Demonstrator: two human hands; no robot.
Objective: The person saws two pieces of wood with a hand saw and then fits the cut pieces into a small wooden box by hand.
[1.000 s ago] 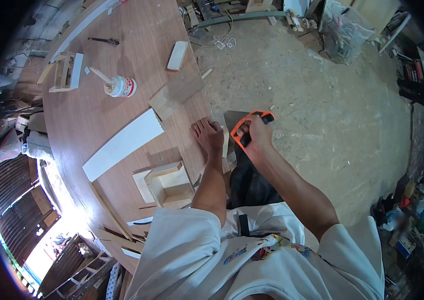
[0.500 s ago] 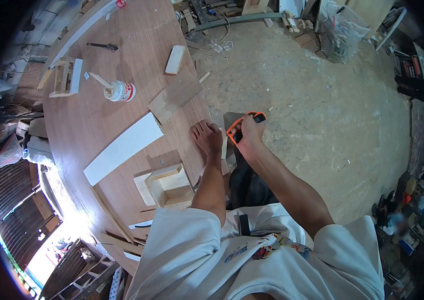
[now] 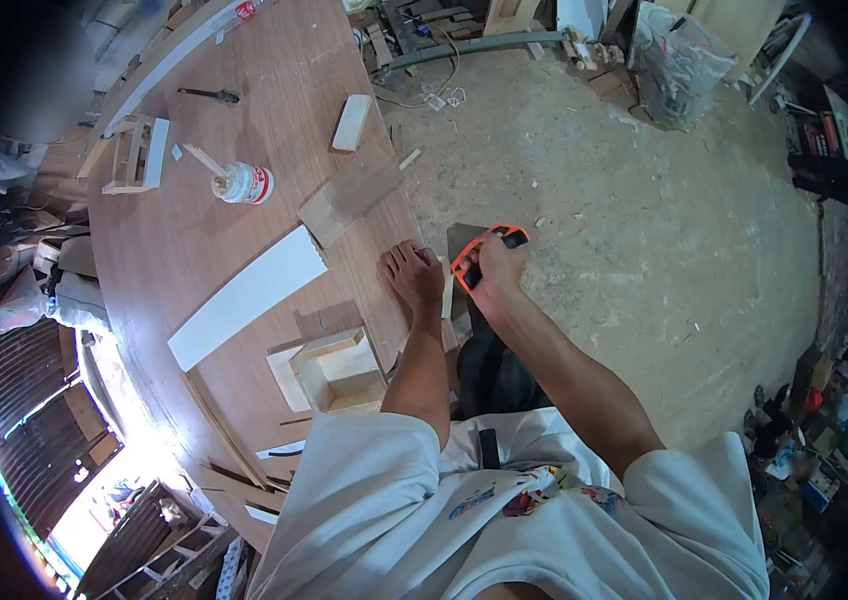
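Note:
My right hand (image 3: 500,265) is closed round the orange-and-black handle of a handsaw (image 3: 517,238), just off the table's right edge. Part of its grey blade shows to the left of the handle; the rest is hidden. At the edge, my left hand (image 3: 414,273) presses down with bent fingers on a pale piece of wood (image 3: 447,288). That piece juts past the edge beside the saw, mostly covered by the hand. An open-topped wooden box (image 3: 344,375) lies on the table near my left forearm. Left of my hands is a long white board (image 3: 247,297).
The brown table (image 3: 244,110) carries an open white jar (image 3: 244,184) with a stick in it, a flat thin board (image 3: 349,200), a small white block (image 3: 351,122), a dark tool (image 3: 210,96) and a small wooden frame (image 3: 137,155). A clear plastic bag (image 3: 682,70) stands on the floor.
My right hand and the saw have shifted slightly left and down. My left hand stays in place on the wood.

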